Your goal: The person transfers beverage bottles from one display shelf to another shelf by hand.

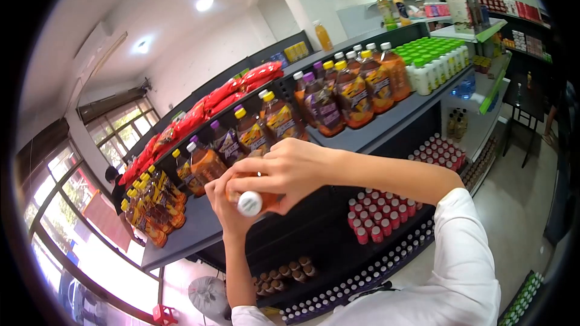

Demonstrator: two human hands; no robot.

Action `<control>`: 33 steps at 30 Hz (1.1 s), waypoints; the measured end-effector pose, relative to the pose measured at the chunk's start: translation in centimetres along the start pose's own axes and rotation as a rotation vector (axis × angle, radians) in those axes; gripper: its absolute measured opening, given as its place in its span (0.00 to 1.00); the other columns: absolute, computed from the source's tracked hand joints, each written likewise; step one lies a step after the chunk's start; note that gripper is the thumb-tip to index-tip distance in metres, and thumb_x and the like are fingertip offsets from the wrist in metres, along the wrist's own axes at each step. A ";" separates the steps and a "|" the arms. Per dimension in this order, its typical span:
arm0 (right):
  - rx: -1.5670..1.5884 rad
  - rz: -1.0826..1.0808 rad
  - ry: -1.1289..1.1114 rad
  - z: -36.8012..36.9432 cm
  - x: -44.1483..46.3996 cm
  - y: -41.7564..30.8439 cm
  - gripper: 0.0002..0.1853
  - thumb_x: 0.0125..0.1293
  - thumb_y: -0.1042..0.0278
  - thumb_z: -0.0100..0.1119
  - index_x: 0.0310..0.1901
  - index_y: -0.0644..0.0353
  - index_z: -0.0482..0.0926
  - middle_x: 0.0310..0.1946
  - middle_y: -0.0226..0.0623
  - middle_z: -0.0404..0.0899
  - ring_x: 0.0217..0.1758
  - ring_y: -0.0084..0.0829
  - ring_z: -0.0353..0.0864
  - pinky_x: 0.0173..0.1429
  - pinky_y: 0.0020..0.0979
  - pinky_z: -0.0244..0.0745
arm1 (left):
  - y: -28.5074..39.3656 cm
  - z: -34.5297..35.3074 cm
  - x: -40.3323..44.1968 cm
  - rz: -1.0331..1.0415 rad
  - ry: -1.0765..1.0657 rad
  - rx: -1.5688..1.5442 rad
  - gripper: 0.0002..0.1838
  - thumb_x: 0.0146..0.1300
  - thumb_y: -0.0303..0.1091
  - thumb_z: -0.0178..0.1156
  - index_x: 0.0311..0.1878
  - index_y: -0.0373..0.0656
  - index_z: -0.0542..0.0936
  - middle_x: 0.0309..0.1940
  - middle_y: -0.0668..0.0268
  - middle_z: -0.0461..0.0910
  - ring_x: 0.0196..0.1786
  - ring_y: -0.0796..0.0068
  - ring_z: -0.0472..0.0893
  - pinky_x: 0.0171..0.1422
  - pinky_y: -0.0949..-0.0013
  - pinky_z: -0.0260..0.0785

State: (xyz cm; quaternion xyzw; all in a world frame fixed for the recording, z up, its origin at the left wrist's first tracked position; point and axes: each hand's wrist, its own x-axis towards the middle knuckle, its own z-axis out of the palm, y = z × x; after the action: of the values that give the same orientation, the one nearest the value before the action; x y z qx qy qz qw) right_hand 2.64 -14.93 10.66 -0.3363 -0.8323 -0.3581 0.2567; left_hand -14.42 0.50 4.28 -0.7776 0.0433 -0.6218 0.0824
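A drink bottle with a white cap (249, 203) is tilted so that its cap points at me, in front of the shelf. My left hand (224, 200) wraps round one side of it, and my right hand (291, 168) reaches across from the right and grips the other side. Between my fingers some orange-brown of the bottle shows; most of its body is hidden. Behind my hands, the grey shelf (356, 136) bears tea-coloured bottles with yellow, purple and white caps, among them a purple-labelled bottle (324, 107) and a yellow-labelled bottle (353, 98).
Yellow-capped bottles (148, 208) stand at the shelf's left end. Red bags (208, 101) lie along the top, and green-capped white bottles (438, 63) fill the right. Lower shelves hold pink cans (377, 214) and brown-capped bottles. A person (118, 196) stands beyond the left end.
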 end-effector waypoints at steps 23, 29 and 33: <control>1.109 1.484 0.990 -1.4 -32.5 -44.4 0.41 0.70 0.62 0.69 0.75 0.68 0.56 0.67 0.43 0.71 0.70 0.31 0.72 0.74 0.37 0.68 | 41.7 1.3 -22.3 -1.154 -0.767 -1.222 0.50 0.47 0.40 0.85 0.68 0.37 0.63 0.61 0.56 0.74 0.64 0.66 0.77 0.70 0.59 0.69; 1.704 1.365 0.103 5.9 -26.1 -51.5 0.38 0.73 0.61 0.66 0.76 0.64 0.58 0.67 0.43 0.72 0.71 0.32 0.72 0.74 0.37 0.68 | 43.7 -18.3 -33.6 -1.493 -0.420 -0.730 0.49 0.49 0.35 0.82 0.69 0.39 0.61 0.61 0.54 0.74 0.63 0.64 0.78 0.68 0.60 0.74; 1.917 0.964 -0.434 13.0 -18.7 -57.0 0.45 0.64 0.58 0.76 0.76 0.64 0.59 0.68 0.41 0.72 0.71 0.31 0.72 0.74 0.36 0.67 | 47.0 -32.4 -32.8 -1.583 -0.359 -0.175 0.50 0.45 0.52 0.84 0.65 0.38 0.68 0.60 0.51 0.79 0.62 0.55 0.81 0.67 0.55 0.73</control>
State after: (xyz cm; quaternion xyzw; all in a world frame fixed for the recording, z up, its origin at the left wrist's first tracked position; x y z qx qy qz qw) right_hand -30.12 -41.49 -33.91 -0.3433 -0.5737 0.6435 0.3728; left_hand -51.67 -42.50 -28.87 -0.6693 -0.4844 -0.3561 -0.4366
